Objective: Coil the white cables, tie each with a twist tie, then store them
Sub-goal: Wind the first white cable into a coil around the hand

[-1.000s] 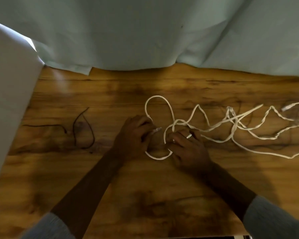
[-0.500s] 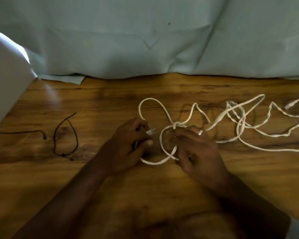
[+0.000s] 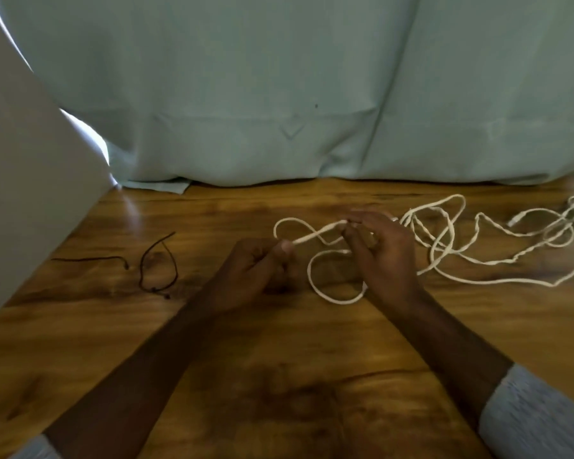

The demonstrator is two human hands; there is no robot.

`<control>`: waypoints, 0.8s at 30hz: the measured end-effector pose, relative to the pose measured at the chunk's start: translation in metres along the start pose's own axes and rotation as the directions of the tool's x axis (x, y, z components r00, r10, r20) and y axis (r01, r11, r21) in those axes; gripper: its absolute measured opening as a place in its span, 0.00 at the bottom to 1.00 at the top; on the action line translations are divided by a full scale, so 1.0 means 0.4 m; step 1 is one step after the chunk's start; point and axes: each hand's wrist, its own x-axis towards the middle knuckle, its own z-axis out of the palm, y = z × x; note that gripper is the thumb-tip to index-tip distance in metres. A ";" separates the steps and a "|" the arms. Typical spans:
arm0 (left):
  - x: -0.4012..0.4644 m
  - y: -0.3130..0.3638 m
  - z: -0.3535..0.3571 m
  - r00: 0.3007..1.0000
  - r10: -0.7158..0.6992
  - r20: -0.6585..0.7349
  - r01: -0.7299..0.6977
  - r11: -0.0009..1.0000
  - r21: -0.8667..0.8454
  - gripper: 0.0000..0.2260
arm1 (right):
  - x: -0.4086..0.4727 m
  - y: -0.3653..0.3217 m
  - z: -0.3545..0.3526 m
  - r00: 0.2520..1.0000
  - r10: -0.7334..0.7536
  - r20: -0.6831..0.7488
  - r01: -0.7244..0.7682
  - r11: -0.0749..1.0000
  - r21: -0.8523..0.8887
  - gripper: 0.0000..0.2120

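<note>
White cable lay in loose tangles across the centre and right of the frame on the wooden desk, none of it coiled yet. Left hand, centre frame, pinched one cable end between thumb and curled fingers. Right hand, just right of it, pinched the same strand a little further along, other fingers loosely spread; a short stretch ran taut between the two hands. One slack loop sat on the desk below the right hand, another above the left hand.

Step judged: start of coiling the first cable, still freeing the end from the tangle. Next move likely calls for drawing the strand through the right hand and laying even loops into the left, watching for snags in the heap at right.

Two thin dark ties lay at left of frame, well apart from the hands, untouched. Pale green curtain filled the top. No brands, labels or writing readable.
</note>
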 end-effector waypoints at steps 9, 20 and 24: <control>0.199 -0.006 0.038 0.975 -0.153 0.161 0.218 0.521 -0.825 0.26 | 0.188 -0.001 0.119 0.998 0.067 -0.017 -0.068 0.997 -0.026 0.12; 0.353 0.014 0.068 0.985 -0.117 -0.125 -0.092 0.252 -0.963 0.21 | 0.139 0.020 0.148 0.893 0.286 0.346 -0.072 0.852 -0.518 0.16; 0.349 -0.009 0.052 0.969 -0.205 -0.135 -0.049 0.374 -0.926 0.22 | 0.141 0.010 0.131 0.838 0.267 0.475 0.062 0.820 -0.569 0.08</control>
